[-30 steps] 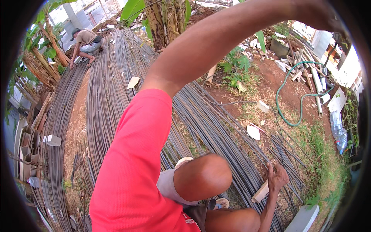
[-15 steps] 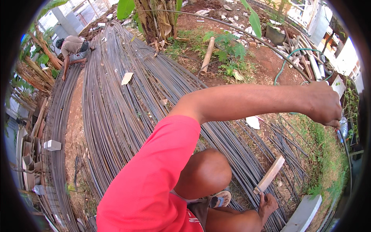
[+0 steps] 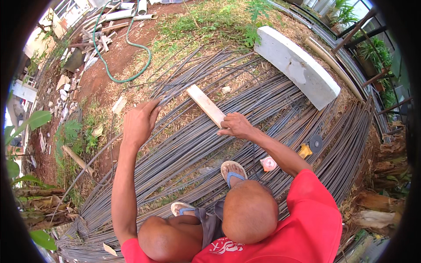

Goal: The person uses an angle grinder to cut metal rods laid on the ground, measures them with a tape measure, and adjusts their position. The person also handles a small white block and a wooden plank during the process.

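Note:
My left hand (image 3: pixel 141 116) is closed around a long grey steel bar (image 3: pixel 176 91) that runs diagonally across the view. Right of it, my right hand (image 3: pixel 235 126) grips the lower end of a pale wooden block (image 3: pixel 205 103) lying across a mass of steel bars (image 3: pixel 180 147). Near my right forearm lie a pink tape measure (image 3: pixel 268 164) and a yellow power tool (image 3: pixel 305 151) with a dark disc (image 3: pixel 315 143). I squat over the bars in sandals (image 3: pixel 232 171).
A grey concrete slab (image 3: pixel 294 65) stands at upper right beside long poles and potted plants. A green hose (image 3: pixel 131 79), scrap wood, white pipes and rubble lie at upper left on soil (image 3: pixel 101 61). A bamboo piece (image 3: pixel 79 160) and banana plants border the pile.
My view has swung right, putting the other person out of sight. My left hand has come down from high at the right with the bar; my right hand now grips the wooden block.

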`<state>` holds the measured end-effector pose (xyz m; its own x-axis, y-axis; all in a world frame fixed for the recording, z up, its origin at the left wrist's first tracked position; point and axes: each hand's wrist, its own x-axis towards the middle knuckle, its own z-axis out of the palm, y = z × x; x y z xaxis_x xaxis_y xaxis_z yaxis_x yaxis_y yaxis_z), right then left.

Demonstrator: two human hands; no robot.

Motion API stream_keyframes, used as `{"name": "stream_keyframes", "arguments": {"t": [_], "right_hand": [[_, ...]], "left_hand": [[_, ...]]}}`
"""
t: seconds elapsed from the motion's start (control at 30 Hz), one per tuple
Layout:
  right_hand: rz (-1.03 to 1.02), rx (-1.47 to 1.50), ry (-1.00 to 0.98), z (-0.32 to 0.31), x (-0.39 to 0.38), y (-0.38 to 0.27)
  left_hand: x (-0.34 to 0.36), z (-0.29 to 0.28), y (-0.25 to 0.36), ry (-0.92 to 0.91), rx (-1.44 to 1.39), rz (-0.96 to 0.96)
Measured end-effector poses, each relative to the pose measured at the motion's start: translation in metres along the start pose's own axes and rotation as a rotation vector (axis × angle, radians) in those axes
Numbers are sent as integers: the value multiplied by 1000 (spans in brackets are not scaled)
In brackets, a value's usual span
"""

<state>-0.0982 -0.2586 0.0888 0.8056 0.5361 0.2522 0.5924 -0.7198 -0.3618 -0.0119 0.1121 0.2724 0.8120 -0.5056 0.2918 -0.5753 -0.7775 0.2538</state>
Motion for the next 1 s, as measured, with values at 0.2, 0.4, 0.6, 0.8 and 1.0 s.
{"name": "stream_keyframes", "arguments": {"t": [0.2,0.4,0.6,0.8,1.0], "right_hand": [[54,-82,-28,29,-6,-1],[74,-67,37,46,4,-11],[202,-105,91,42,-6,-8],[279,-68,184,50,-16,-15],[359,-26,249,47,-27,-22]], "left_hand": [[-26,77,-35,-73,-44,-29],[-66,140,-94,-205,31,-136],[-99,169,-88,-232,98,-149],[-128,158,-43,17,90,-166],[-174,162,-1,-46,-80,-207]]}}
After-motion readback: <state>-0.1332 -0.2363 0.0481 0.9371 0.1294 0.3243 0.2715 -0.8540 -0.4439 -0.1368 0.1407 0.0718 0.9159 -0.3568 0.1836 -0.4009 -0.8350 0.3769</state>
